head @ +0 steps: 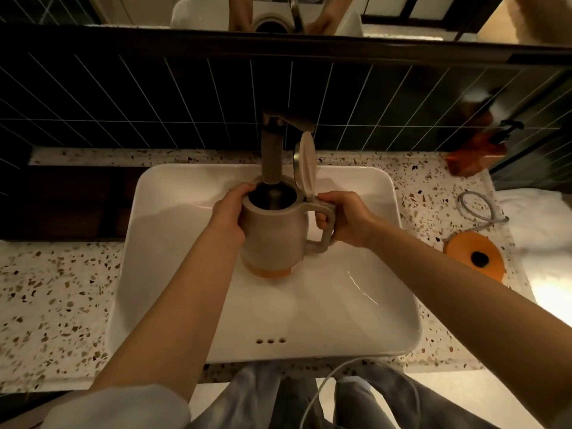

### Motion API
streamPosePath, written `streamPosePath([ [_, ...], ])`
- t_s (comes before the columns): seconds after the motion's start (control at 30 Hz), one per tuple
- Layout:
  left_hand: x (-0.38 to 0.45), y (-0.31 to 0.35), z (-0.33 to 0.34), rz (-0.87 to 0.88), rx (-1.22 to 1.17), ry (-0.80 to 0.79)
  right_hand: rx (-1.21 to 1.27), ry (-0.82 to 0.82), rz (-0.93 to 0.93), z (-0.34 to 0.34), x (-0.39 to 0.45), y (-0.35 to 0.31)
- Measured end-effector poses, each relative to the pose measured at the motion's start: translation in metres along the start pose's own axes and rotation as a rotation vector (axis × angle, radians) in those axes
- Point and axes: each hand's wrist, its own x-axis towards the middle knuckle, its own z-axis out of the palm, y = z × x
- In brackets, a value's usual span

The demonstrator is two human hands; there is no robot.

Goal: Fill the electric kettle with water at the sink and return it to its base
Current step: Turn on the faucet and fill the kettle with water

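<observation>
Hands [230, 213] on kettle [272, 236] under faucet [272, 150], orange base [475, 257] well right.

the faucet [272, 150] spout hangs right over the kettle [272, 233] mouth, with the raised lid [306, 164] just beside it, so the way straight up is blocked. the sink [356, 305] basin lies open toward the base [475, 257] on the desk [55, 289].
</observation>
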Motion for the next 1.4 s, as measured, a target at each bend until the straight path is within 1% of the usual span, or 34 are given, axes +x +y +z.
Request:
streamPosePath([
  [0.1,0.0,0.003,-0.001,0.0,-0.023,0.013,-0.016,0.001,-0.027,0.0,0.002,-0.004],
  [0.4,0.002,-0.011,-0.002,0.029,-0.124,0.01,-0.198,0.008,-0.159,-0.005,0.015,0.004],
  [0.57,0.01,-0.017,-0.007,0.089,-0.105,0.009,-0.242,0.092,-0.235,-0.003,0.026,0.012],
  [0.83,0.021,-0.02,-0.012,0.14,0.026,0.002,-0.202,0.238,-0.302,-0.002,0.047,0.03],
  [0.93,0.019,-0.017,-0.014,0.16,0.074,-0.007,-0.208,0.257,-0.319,-0.003,0.049,0.032],
  [1.0,0.017,-0.014,-0.013,0.208,0.123,0.036,-0.224,0.256,-0.325,-0.003,0.048,0.033],
  [1.07,0.014,-0.007,-0.009,0.339,0.148,0.123,-0.226,0.259,-0.329,-0.003,0.049,0.033],
  [1.13,0.01,0.006,0.001,0.543,0.22,0.192,-0.232,0.265,-0.328,-0.003,0.05,0.033],
  [1.17,0.008,0.013,0.008,0.667,0.281,0.201,-0.237,0.269,-0.325,-0.003,0.051,0.033],
  [1.23,0.004,0.028,0.022,0.917,0.452,0.17,-0.246,0.282,-0.321,-0.003,0.052,0.032],
  [1.3,0.004,0.041,0.037,1.108,0.681,0.108,-0.249,0.299,-0.313,-0.004,0.053,0.032],
  [1.4,0.008,0.057,0.059,1.237,1.062,0.006,-0.265,0.328,-0.301,-0.006,0.055,0.031],
])
